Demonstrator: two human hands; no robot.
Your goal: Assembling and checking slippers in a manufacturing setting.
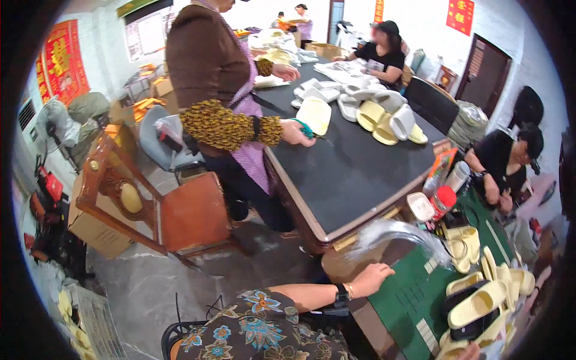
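A blurred clear plastic bag (396,234) hangs over the green table's (408,294) corner.

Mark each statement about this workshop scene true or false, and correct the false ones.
1. The standing person in the brown top holds green-handled scissors. True.
2. The dark table has nothing on it. False: pale slippers lie at its far end.
3. The left hand, with a wristwatch on it, rests at the green table edge, holding nothing. True.
4. Someone sits on the wooden chair. False: its seat is unoccupied.
5. The jar by the green table has a blue lid. False: the lid is red.
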